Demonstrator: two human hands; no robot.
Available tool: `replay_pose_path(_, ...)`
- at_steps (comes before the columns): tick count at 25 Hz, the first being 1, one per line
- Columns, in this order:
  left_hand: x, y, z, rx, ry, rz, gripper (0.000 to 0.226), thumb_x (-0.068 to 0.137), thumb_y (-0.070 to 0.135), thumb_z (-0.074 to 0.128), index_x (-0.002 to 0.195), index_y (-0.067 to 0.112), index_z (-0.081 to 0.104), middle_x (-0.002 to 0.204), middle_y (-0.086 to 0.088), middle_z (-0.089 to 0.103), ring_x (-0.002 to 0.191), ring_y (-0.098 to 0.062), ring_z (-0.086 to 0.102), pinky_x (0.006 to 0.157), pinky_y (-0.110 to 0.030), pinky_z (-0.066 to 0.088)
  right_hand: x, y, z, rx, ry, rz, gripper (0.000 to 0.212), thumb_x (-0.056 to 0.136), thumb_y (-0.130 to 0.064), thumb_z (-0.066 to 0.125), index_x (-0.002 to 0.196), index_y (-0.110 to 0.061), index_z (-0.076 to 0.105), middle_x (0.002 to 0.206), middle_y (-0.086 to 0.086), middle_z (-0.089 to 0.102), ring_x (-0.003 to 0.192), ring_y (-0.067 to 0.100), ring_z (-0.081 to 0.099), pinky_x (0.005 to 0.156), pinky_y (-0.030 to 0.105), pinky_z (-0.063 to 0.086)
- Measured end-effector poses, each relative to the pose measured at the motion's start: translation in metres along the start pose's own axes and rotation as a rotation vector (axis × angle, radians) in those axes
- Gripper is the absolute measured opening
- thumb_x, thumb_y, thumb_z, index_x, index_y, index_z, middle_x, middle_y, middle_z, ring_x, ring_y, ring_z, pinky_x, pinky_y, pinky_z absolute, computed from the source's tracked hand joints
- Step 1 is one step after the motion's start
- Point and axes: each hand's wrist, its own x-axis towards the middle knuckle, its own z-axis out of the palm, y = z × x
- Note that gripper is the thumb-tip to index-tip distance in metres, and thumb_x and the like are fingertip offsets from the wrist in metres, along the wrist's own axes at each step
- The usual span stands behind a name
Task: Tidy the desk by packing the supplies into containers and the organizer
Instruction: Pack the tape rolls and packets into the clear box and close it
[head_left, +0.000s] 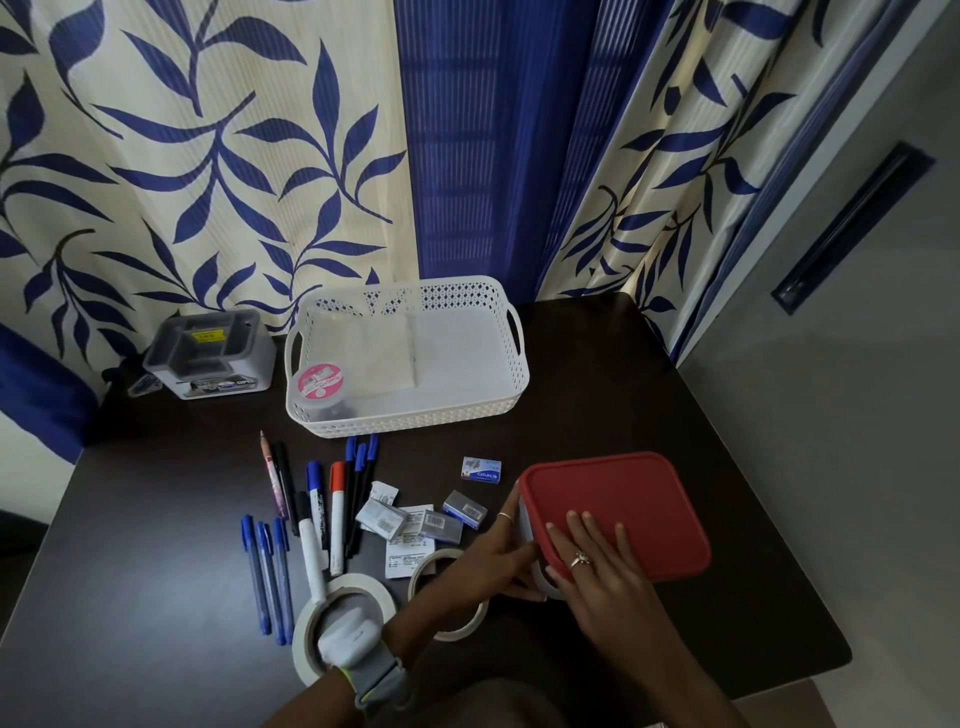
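On desk, R hand flat w/ fingers spread on red lid; L hand grips container side.

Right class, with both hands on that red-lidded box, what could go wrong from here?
1. The white square box with the red plastic lid sits near the dark desk's right edge; a hard push from the flat right hand might slide it off.
2. The left hand reaches over a beige masking-tape roll; its forearm could knock the roll.

Matt red plastic lid; white perforated plastic basket; dark smooth desk
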Motion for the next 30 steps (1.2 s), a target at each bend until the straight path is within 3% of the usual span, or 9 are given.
replay_pose_path(3, 0.005, -0.005, -0.001, 0.097, 0.061, 0.035, 0.085, 0.083, 0.030, 0.053, 0.138, 0.058, -0.005, 0.141, -0.016, 0.046, 0.112, -0.027, 0.061, 0.098, -0.047, 0.049, 0.004, 0.005, -0.010, 0.067, 0.095, -0.012, 0.044, 0.103, -0.031, 0.011, 0.126, -0.011, 0.043, 0.120, 0.014, 0.066, 0.114, 0.028, 0.063, 0.110, 0.036, 0.017)
replay_pose_path(6, 0.006, -0.007, -0.001, 0.118, 0.054, 0.056, 0.083, 0.074, 0.039, 0.054, 0.121, 0.077, -0.004, 0.137, -0.004, 0.052, 0.112, -0.026, 0.062, 0.100, -0.050, 0.047, 0.008, 0.008, -0.026, 0.148, 0.245, -0.017, 0.042, 0.104, -0.026, 0.013, 0.122, -0.006, 0.046, 0.120, 0.013, 0.066, 0.120, 0.025, 0.054, 0.110, 0.031, 0.022)
replay_pose_path(10, -0.001, -0.005, 0.000, 0.089, 0.003, 0.040, 0.090, 0.080, 0.032, 0.054, 0.136, 0.061, -0.010, 0.139, -0.007, 0.049, 0.111, -0.026, 0.063, 0.097, -0.049, 0.049, 0.003, 0.014, -0.035, 0.251, 0.373, -0.010, 0.037, 0.103, -0.023, 0.020, 0.123, -0.004, 0.045, 0.118, 0.013, 0.065, 0.117, 0.021, 0.055, 0.108, 0.027, 0.034)
replay_pose_path(13, -0.002, -0.004, 0.000, 0.133, -0.011, 0.034, 0.091, 0.081, 0.032, 0.052, 0.139, 0.055, -0.014, 0.139, -0.010, 0.049, 0.112, -0.028, 0.062, 0.098, -0.050, 0.048, 0.001, 0.016, -0.045, 0.405, 0.412, 0.095, 0.039, 0.101, -0.034, 0.027, 0.119, -0.006, 0.048, 0.104, 0.017, 0.070, 0.095, 0.023, 0.068, 0.083, 0.031, 0.055)
replay_pose_path(16, -0.005, -0.002, 0.001, 0.149, -0.043, 0.024, 0.090, 0.089, 0.023, 0.049, 0.140, 0.048, -0.021, 0.146, -0.010, 0.040, 0.114, -0.029, 0.061, 0.097, -0.049, 0.049, 0.005, 0.020, -0.067, 0.538, 0.565, 0.244, 0.045, 0.100, -0.043, 0.030, 0.102, -0.003, 0.052, 0.065, 0.014, 0.064, 0.055, 0.000, 0.059, 0.056, 0.014, 0.052)
replay_pose_path(20, -0.011, 0.000, 0.001, 0.080, -0.057, 0.019, 0.086, 0.094, 0.013, 0.047, 0.142, 0.047, -0.017, 0.140, -0.007, 0.044, 0.108, -0.027, 0.064, 0.089, -0.045, 0.055, 0.015, 0.027, -0.103, 0.707, 0.751, 0.398, 0.074, 0.095, -0.049, 0.032, 0.094, 0.019, 0.058, 0.073, 0.014, 0.057, 0.067, -0.003, 0.052, 0.067, -0.010, 0.038)
replay_pose_path(24, -0.016, 0.014, 0.002, 0.258, 0.073, 0.038, 0.077, 0.094, 0.025, 0.052, 0.148, 0.033, -0.002, 0.105, -0.006, 0.063, 0.078, -0.011, 0.065, 0.061, -0.022, 0.056, 0.033, 0.036, -0.124, 0.686, 0.798, 0.420, 0.065, 0.094, -0.040, 0.041, 0.101, 0.023, 0.056, 0.086, 0.036, 0.061, 0.079, 0.023, 0.055, 0.075, -0.012, 0.034)
replay_pose_path(27, -0.005, 0.026, -0.002, 0.346, 0.396, 0.117, 0.057, 0.092, 0.034, 0.054, 0.142, 0.018, 0.032, 0.071, 0.007, 0.055, 0.062, -0.003, 0.054, 0.056, -0.017, 0.044, 0.055, 0.045, -0.131, 0.699, 0.864, 0.469, 0.036, 0.094, -0.012, 0.042, 0.104, 0.020, 0.056, 0.090, 0.018, 0.057, 0.082, -0.012, 0.058, 0.072, -0.010, 0.036)
replay_pose_path(30, 0.014, 0.044, -0.010, 0.116, 0.525, 0.194, 0.036, 0.095, 0.021, 0.051, 0.125, 0.004, 0.054, 0.071, 0.003, 0.061, 0.063, -0.008, 0.058, 0.061, -0.024, 0.051, 0.081, 0.043, -0.135, 0.827, 0.904, 0.518, 0.024, 0.096, 0.000, 0.041, 0.108, 0.014, 0.056, 0.091, 0.001, 0.054, 0.081, -0.026, 0.052, 0.068, -0.007, 0.038)
